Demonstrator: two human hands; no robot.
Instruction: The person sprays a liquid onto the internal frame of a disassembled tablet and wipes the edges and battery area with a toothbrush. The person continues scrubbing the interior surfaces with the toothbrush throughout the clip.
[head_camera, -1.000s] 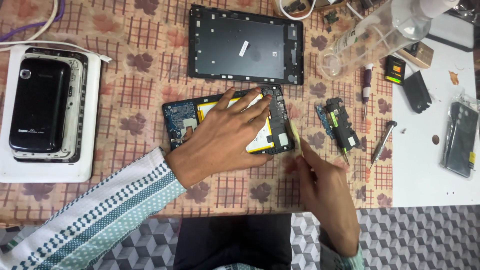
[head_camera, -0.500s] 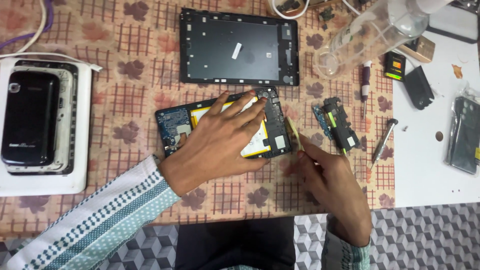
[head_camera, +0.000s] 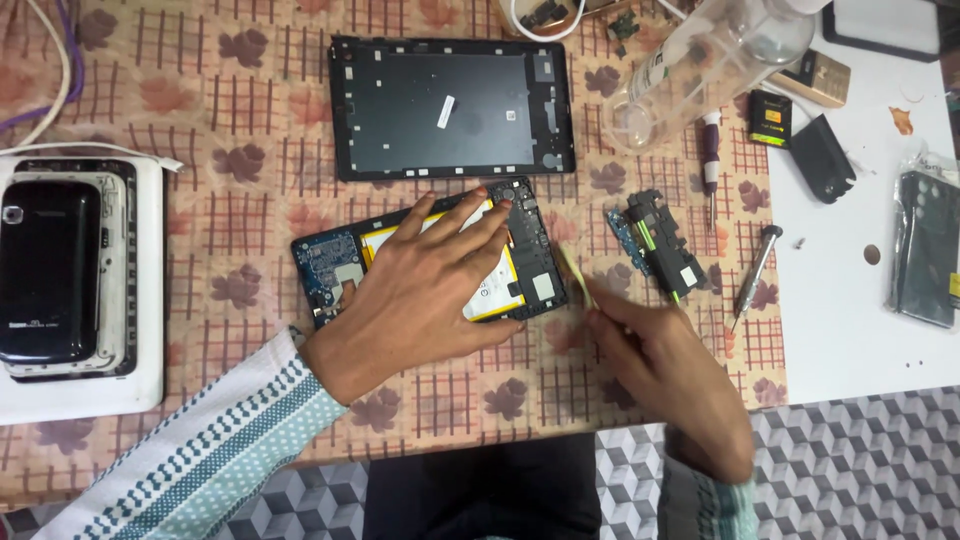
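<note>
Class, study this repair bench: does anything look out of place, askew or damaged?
Yes. The clear plastic bottle lies tipped on its side near the screwdrivers, though nothing appears spilled. The opened tablet with its yellow-edged battery sits askew under the left hand. The right hand holds a thin pale pry tool at its edge.

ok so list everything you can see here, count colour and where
opened tablet: 1, black with blue board and yellow-edged battery, centre, under left hand
back cover: 1, black, above the tablet
pry tool: 1, pale yellow, at tablet's right edge
small module: 1, black and green, right of tablet
screwdrivers: 2, right of module
clear bottle: 1, lying at top right
phones: stacked, black, on white block at left
tablecloth: 1, orange floral
left hand: pressing flat on tablet
right hand: holding pry tool
</note>
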